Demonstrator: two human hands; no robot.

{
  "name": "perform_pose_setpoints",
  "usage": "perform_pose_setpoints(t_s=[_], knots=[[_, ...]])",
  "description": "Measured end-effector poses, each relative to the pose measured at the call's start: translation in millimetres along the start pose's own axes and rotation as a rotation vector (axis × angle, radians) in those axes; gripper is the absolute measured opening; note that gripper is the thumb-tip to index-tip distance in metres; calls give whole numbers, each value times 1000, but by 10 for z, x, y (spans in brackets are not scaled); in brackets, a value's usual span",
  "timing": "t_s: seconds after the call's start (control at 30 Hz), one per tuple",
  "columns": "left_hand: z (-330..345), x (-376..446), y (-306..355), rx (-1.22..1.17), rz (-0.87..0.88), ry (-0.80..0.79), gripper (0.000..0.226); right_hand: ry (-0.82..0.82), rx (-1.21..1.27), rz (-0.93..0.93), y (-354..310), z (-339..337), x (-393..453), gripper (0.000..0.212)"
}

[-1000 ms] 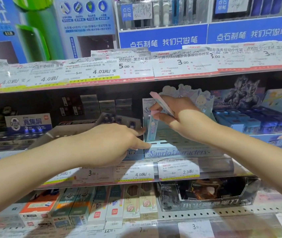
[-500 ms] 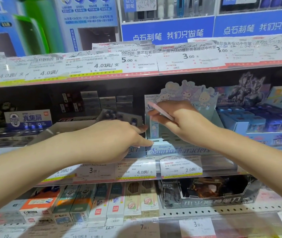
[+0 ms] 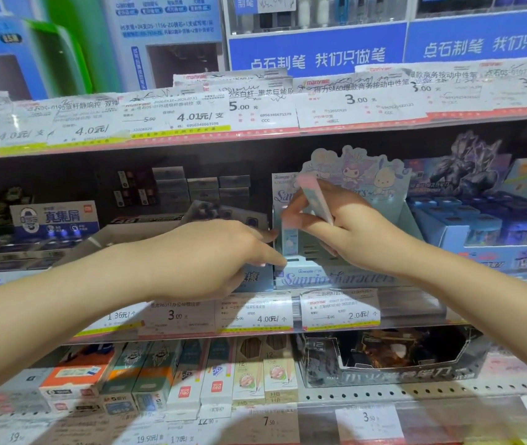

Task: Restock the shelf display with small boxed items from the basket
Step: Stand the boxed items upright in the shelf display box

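Closest to the camera, both forearms reach in from the bottom corners toward the middle shelf. The left hand (image 3: 210, 258) is mostly curled, fingers tucked under, with one fingertip poking out and touching the front lip of the pale blue cartoon-character display box (image 3: 336, 277), right by its left corner. The right hand (image 3: 348, 232) is up over that same display, pinching a slim pastel pink-and-blue boxed item (image 3: 315, 199) between thumb and fingers, tilted with its top leaning left. Right under it, another slim blue box (image 3: 289, 240) stands upright in the display's left slot, and I can't tell if the fingers are touching that one too. Along the shelf edge below the hands there's a row of price tags (image 3: 339, 311). To the right sits a blue display of small dark blue boxes (image 3: 487, 229). Further back on the left are stacked grey boxes (image 3: 202, 184) against the dark back wall. No basket anywhere in view.
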State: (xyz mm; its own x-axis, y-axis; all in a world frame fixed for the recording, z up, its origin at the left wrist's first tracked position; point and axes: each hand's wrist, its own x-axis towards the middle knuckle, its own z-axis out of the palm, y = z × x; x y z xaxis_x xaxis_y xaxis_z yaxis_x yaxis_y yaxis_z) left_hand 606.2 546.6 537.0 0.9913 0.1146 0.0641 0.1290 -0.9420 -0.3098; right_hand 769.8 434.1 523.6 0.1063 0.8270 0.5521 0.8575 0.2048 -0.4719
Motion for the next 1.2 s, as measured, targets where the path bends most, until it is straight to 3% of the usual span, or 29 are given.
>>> perform_pose_setpoints(t_s=[0.17, 0.23, 0.27, 0.33, 0.43, 0.47, 0.57, 0.6, 0.67, 0.77, 0.83, 0.97, 1.1, 1.2], knots=[[-80, -35, 31, -406, -56, 393, 29, -73, 477, 202, -102, -20, -126, 16], [-137, -21, 84, -579, -102, 457, 9, -170, 603, 251, -115, -17, -163, 19], [-162, -3, 110, -669, -142, 476, 11, -218, 658, 266, -117, -18, -178, 20], [-167, 52, 125, -849, -222, 492, 23, -316, 714, 285, -119, -27, -203, 21], [-139, 137, 110, -1018, -349, 481, 81, -447, 734, 306, -130, -24, -230, 20], [-137, 155, 115, -1068, -364, 472, 81, -478, 751, 309, -127, -16, -233, 19], [-195, 184, 153, -1175, -305, 454, 18, -525, 759, 294, -118, 18, -234, 19], [-210, 180, 151, -1189, -295, 442, 10, -534, 732, 284, -111, 28, -231, 18], [-219, 164, 145, -1192, -289, 410, 19, -549, 636, 258, -125, 22, -233, 16], [-246, 138, 139, -1219, -290, 400, 27, -495, 492, 241, -186, -53, -251, 24], [-268, 105, 139, -1189, -288, 382, 23, -375, 425, 242, -226, -115, -257, 30], [-256, 89, 138, -1125, -319, 328, 15, -125, 463, 203, -279, -167, -228, 15], [-256, 95, 181, -1097, -316, 350, 9, -47, 415, 202, -257, -136, -182, 33], [-239, 87, 144, -969, -302, 396, 17, -38, 315, 136, -245, -148, -161, 35]])
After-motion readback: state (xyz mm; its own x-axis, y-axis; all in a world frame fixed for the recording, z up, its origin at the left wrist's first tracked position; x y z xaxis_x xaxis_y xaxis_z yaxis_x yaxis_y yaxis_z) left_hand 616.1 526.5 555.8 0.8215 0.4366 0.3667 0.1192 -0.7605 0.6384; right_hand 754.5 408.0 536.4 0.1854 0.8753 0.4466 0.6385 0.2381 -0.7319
